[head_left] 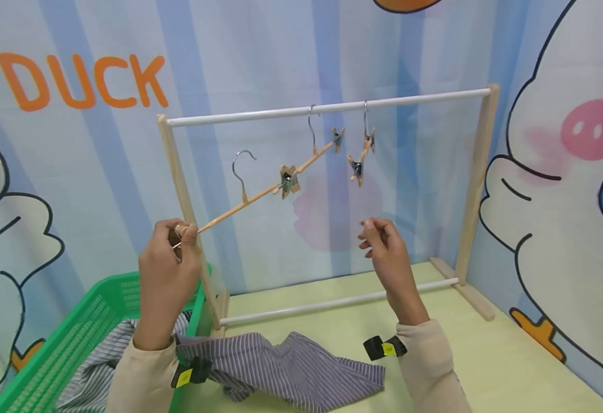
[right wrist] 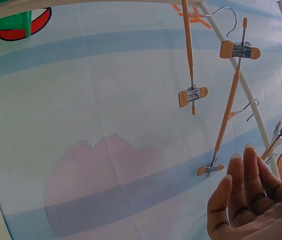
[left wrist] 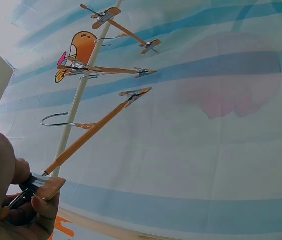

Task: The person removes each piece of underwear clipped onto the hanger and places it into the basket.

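My left hand (head_left: 169, 275) pinches one clip end of a wooden clip hanger (head_left: 224, 217), its metal hook pointing up. In the left wrist view the fingers and thumb grip the clip (left wrist: 50, 188). The hanger's far clip overlaps a clip of a second hanger (head_left: 316, 156) in the head view. That second hanger and a third hanger (head_left: 367, 144) hang by their hooks from the white rail (head_left: 265, 113). My right hand (head_left: 391, 264) is raised below the third hanger, fingers loosely bent, holding nothing. In the right wrist view its fingertips (right wrist: 236, 157) are apart from the hangers.
The rail belongs to a wooden rack with an upright (head_left: 474, 189) on each side. A green basket (head_left: 82, 318) at left holds striped cloth (head_left: 108, 350). A grey striped garment (head_left: 286, 370) lies on the pale yellow table (head_left: 508, 367) in front of the rack.
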A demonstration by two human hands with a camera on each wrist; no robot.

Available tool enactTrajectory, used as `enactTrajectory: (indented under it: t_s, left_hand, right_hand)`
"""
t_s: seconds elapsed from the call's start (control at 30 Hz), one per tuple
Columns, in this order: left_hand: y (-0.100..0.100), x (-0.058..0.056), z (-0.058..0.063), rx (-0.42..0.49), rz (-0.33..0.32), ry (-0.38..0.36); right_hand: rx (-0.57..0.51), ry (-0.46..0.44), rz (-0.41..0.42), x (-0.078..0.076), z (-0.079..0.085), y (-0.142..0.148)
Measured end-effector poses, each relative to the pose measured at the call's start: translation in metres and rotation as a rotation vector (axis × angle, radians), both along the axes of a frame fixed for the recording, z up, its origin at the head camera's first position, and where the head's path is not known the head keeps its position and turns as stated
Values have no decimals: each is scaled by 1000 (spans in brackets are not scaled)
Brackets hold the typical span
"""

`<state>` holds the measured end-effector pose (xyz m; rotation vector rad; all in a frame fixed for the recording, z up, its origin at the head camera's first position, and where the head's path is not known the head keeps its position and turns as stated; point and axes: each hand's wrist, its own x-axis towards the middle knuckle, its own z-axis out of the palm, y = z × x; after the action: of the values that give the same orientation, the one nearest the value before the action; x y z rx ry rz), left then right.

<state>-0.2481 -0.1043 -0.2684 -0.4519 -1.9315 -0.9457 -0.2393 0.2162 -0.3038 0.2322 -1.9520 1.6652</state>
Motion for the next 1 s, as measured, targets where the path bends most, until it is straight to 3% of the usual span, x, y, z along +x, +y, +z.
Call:
enactTrajectory:
  t_s: [0.33, 0.63, 1.0]
  left_hand:
    - [2, -9, 28, 23, 30, 63]
    - [9, -13, 54, 41, -2, -14]
    - [8, -23, 70, 38, 45, -38]
  right_hand:
    - [29, 10, 1, 2, 4, -4]
    - [37, 12, 15, 2, -1, -3]
    - [39, 18, 16, 1, -2, -11]
